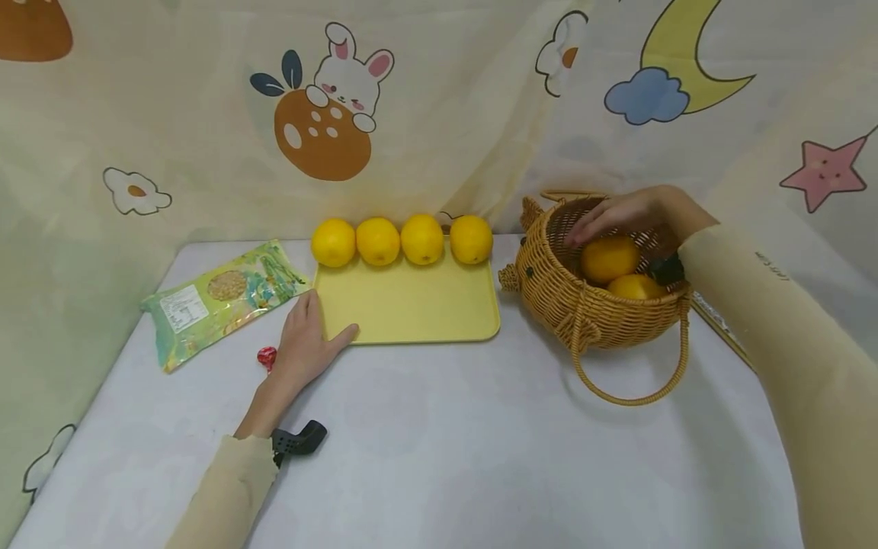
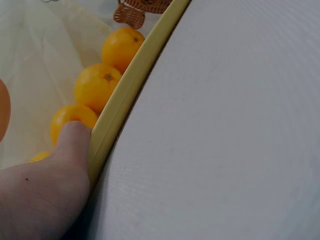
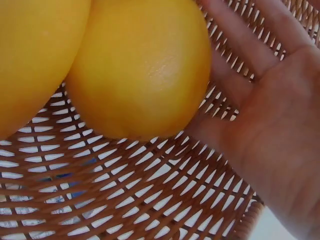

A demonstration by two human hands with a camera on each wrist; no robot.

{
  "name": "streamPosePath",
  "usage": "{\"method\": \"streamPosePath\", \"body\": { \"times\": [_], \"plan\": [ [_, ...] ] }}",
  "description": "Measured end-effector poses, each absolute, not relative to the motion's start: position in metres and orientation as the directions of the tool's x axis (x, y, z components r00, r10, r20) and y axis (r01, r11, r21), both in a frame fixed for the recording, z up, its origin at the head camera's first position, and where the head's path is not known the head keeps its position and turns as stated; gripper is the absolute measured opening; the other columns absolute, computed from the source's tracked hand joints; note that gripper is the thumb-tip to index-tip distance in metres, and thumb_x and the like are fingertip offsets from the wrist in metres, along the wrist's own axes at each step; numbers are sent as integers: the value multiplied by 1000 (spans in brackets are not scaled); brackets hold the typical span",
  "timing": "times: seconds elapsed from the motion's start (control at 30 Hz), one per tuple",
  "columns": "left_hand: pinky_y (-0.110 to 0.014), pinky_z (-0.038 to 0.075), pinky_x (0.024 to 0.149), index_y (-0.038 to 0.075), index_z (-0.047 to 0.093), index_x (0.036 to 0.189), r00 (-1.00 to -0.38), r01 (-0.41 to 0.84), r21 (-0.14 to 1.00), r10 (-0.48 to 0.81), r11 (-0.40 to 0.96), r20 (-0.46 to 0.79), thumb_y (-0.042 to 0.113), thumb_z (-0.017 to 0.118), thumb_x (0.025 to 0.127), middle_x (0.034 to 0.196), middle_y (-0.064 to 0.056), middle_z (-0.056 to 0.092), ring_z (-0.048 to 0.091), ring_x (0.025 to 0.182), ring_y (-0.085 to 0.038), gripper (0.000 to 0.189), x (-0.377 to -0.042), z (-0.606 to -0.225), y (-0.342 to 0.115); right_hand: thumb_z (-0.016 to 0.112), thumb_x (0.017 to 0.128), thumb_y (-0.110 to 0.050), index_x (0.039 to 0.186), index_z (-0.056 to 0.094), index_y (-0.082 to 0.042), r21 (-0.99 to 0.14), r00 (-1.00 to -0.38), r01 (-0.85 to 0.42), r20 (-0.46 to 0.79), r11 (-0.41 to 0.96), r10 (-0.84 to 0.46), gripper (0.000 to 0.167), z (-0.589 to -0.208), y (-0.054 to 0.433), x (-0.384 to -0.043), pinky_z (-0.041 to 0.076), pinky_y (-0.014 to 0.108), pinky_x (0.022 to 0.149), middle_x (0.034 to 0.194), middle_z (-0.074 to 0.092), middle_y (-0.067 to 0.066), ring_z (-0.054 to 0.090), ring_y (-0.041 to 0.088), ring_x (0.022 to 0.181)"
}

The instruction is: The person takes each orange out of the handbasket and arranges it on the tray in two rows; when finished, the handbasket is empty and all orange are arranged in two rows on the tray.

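Green packet [image 1: 222, 303] beside yellow tray [image 1: 411, 305]

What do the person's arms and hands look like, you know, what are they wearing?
The left hand and right hand wear no gloves. The left sleeve and right sleeve are long and cream; the right one carries small dark lettering. A black strap with small holes and a rounded end shows at the left cuff, a black device at the right.

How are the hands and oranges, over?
Left hand touching yellow tray. Right hand inside wicker basket with two oranges. Four oranges along tray's back edge. Nothing visibly blocking.
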State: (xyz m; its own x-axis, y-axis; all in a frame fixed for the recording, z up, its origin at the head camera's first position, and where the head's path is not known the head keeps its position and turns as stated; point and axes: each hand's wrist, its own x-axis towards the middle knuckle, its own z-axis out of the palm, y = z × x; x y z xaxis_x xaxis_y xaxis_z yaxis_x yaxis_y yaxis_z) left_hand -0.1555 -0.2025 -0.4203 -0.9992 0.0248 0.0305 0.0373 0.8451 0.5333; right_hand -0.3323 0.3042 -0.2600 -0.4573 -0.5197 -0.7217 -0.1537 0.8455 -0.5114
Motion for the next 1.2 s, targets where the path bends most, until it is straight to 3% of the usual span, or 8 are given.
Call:
{"method": "streamPosePath", "body": {
  "times": [0.13,0.33,0.57,0.8,1.03,1.2],
  "plan": [
    [-57,18,118,-7,6,152,-1000,26,536,22,844,15,50,60,90,158,-28,11,19,142,-45,100,-155,-419,-202,46,100,-42,150,34,-9,-477,-415,-69,-785,876,-460,61,-264,306,-332,19,62,117,160,22,20,17,42,146],
    [-56,20,117,-8,9,151,-999,37,534,24,845,32,50,61,89,156,-28,15,23,139,-44,99,-156,-420,-202,50,98,-42,153,26,-10,-441,-386,12,-830,897,-403,68,-267,309,-330,36,56,110,160,16,22,29,38,141],
    [-57,21,116,-8,10,150,-998,49,529,26,847,50,49,61,89,154,-28,17,24,137,-44,98,-157,-420,-203,52,96,-45,153,26,-12,-404,-394,25,-845,915,-362,71,-269,311,-328,44,53,104,158,18,25,39,35,133],
    [-56,21,116,-8,10,150,-999,45,530,26,847,44,49,61,89,154,-28,17,24,137,-44,98,-156,-422,-202,58,91,-53,152,32,-24,-329,-409,168,-881,929,-238,72,-268,315,-325,50,47,95,156,25,22,46,34,127],
    [-56,23,115,-9,12,149,-998,51,527,23,848,59,48,62,89,152,-28,20,28,134,-43,96,-156,-421,-203,56,93,-50,151,33,-20,-327,-398,113,-880,938,-259,69,-269,315,-329,50,44,93,147,35,20,49,32,121],
    [-56,22,116,-8,11,150,-998,43,526,19,849,52,49,61,89,153,-28,18,26,135,-43,98,-156,-422,-203,57,95,-40,151,26,-16,-395,-390,61,-855,917,-342,68,-276,313,-332,52,43,94,145,28,22,50,28,116]
  ]
}}
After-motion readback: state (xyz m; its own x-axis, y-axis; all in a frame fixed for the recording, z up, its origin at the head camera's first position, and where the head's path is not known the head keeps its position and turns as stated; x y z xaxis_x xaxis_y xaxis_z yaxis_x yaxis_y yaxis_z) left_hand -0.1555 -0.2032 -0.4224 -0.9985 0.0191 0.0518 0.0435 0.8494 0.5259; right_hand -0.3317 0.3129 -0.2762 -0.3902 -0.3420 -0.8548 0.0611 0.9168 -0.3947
